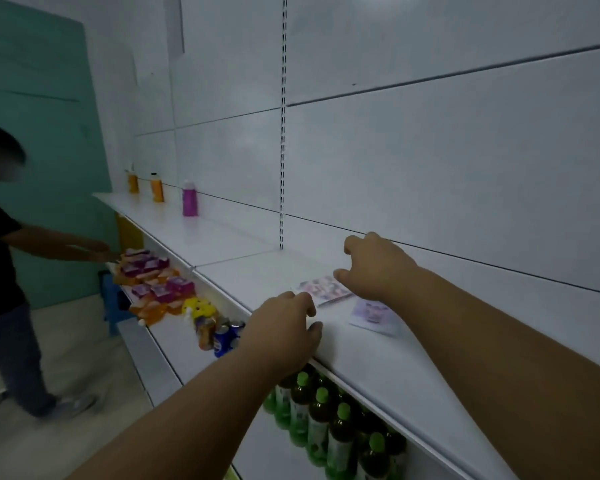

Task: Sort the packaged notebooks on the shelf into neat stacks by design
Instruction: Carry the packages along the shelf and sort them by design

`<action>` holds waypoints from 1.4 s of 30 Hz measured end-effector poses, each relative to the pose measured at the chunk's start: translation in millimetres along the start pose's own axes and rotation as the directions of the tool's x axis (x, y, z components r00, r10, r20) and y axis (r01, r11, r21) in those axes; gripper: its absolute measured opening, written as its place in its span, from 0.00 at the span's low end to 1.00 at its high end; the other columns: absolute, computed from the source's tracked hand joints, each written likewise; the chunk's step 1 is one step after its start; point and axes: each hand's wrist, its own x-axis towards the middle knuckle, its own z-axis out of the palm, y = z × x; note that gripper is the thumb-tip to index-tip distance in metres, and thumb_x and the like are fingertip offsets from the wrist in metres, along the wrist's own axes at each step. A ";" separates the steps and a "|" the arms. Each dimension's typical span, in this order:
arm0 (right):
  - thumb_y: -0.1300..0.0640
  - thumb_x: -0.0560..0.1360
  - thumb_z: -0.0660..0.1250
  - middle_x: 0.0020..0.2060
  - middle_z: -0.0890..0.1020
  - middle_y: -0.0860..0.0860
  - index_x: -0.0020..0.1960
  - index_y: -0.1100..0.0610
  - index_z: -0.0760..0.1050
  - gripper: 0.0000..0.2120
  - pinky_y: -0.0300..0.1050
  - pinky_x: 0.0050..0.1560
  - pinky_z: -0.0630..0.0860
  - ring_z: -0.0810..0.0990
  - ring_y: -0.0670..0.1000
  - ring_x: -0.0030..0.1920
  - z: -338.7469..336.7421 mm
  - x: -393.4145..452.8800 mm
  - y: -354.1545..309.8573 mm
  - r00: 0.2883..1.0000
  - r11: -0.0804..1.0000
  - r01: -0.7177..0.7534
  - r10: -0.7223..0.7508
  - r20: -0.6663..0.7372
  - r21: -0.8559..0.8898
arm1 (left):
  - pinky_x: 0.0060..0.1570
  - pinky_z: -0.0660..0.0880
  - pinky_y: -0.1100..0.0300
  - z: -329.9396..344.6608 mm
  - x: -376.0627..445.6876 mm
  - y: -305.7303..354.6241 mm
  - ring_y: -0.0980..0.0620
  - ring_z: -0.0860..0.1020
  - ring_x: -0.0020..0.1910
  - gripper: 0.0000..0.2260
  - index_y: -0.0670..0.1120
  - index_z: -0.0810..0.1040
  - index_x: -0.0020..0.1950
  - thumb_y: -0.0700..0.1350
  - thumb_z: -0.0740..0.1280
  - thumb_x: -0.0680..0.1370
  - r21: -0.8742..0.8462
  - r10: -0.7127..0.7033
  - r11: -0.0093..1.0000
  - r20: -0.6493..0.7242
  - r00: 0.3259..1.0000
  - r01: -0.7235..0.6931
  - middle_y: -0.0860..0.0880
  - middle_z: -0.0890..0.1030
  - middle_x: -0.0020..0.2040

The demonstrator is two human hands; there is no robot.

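Observation:
Two packaged notebooks lie flat on the white shelf (378, 362). The pink patterned notebook (321, 289) is on the left, the pale lilac notebook (373, 317) to its right and nearer the front edge. My right hand (374, 266) hovers over the pink notebook's far right corner with fingers spread and curled; contact is unclear. My left hand (284, 323) rests at the shelf's front edge, fingertips by the pink notebook's near left corner, holding nothing.
Two orange bottles (156, 187) and a pink bottle (190, 202) stand far left on the shelf. Below are purple snack boxes (153, 275), blue cans (224, 336) and green-capped bottles (329, 420). Another person (4, 271) stands at left, reaching toward the lower shelf.

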 end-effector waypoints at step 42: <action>0.58 0.74 0.64 0.51 0.75 0.58 0.51 0.61 0.72 0.08 0.44 0.43 0.69 0.74 0.56 0.44 65.9 19.9 5.5 0.576 0.615 -0.748 0.789 -0.215 0.249 | 0.49 0.82 0.51 0.3 150.8 -31.1 0.51 0.85 0.46 0.01 0.53 0.72 0.51 0.47 0.62 0.83 -0.979 0.170 0.076 0.200 0.965 0.189 0.51 0.83 0.49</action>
